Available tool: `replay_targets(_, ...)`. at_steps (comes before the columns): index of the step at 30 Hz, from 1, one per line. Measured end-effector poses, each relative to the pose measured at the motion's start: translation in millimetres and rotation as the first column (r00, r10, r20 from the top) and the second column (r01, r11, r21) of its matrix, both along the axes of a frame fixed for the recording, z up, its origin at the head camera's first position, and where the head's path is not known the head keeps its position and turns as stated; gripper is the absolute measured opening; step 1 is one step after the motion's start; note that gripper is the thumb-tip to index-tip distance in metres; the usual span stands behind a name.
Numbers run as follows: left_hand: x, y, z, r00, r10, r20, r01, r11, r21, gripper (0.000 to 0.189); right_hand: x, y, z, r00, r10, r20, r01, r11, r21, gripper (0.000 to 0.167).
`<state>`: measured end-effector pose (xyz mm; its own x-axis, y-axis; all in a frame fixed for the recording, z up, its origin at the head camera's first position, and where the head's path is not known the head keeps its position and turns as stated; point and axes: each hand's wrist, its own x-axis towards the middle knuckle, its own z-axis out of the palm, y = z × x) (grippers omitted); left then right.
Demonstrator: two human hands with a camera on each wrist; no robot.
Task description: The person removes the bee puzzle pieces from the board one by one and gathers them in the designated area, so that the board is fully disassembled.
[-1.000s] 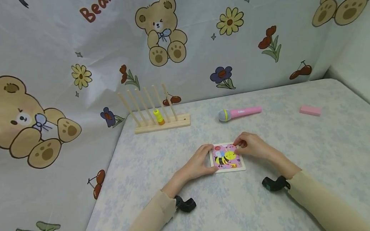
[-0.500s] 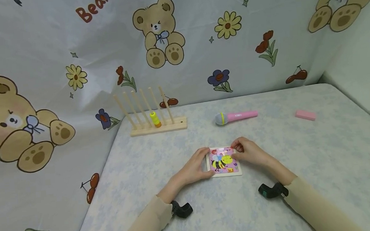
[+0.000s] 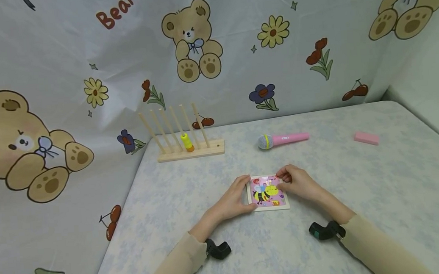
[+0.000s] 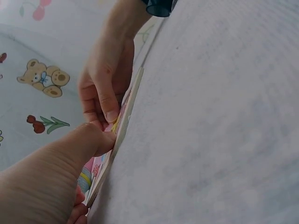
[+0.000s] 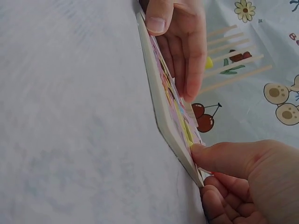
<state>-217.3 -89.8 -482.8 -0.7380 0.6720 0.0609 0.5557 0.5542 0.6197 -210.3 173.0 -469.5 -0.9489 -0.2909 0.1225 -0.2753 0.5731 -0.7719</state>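
Observation:
A small square jigsaw puzzle (image 3: 265, 193) with a bee on pink, in a pale wooden frame (image 3: 272, 208), lies on the table in front of me. My left hand (image 3: 234, 198) grips the frame from its left side, thumb at the lower left corner and fingers at the upper left. At the upper right corner, my right hand (image 3: 297, 182) pinches a puzzle piece between thumb and fingers, mostly covered by the hand. The right wrist view puts the right thumb (image 5: 222, 156) on the puzzle face, with the other fingers curled by the frame's edge.
Behind the puzzle lies a pink toy microphone (image 3: 284, 139). Farther left stands a wooden peg rack (image 3: 205, 149) with yellow and orange beads (image 3: 187, 142) on one peg. A pink block (image 3: 366, 138) sits at the right. A bear-print curtain (image 3: 235, 93) hangs along the table's back.
The view shifts slightly with the head. Both hands stay at the puzzle in nearly the same grip, and the right hand remains at its upper right corner.

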Motion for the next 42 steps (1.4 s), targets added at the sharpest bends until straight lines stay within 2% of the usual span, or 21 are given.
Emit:
replay_targets(9,-1.0,0.3,-2.6,1.0,-0.01,-0.015,0.01,1.0,0.004,0.085,-0.1,-1.4,-3.2,0.999,0.0,-0.034,0.001,1.0,0.014,0.032)
replay_targets(19,-0.8,0.1,-1.2,1.0,-0.006,-0.029,0.006,1.0,0.0,0.085,-1.1,-1.5,-4.1,0.992,0.044,-0.116,-0.039,0.998,0.046,0.03)
replay_targets(28,-1.4,-0.7,0.0,0.999,-0.006,-0.032,0.006,1.0,-0.006,0.086,-0.6,-2.5,-3.6,0.987,0.061,-0.148,-0.059,0.998,0.016,0.03)
replay_targets(35,-0.8,0.2,-0.6,1.0,0.001,-0.016,-0.001,1.0,-0.003,0.086,-2.0,-0.6,-5.7,0.989,0.065,-0.131,-0.063,0.998,0.022,0.029)
replay_targets(42,0.0,0.4,-0.3,1.0,-0.002,-0.024,0.001,1.0,-0.022,0.085,-1.4,0.1,-7.6,0.986,0.074,-0.15,-0.073,0.997,0.011,0.029)
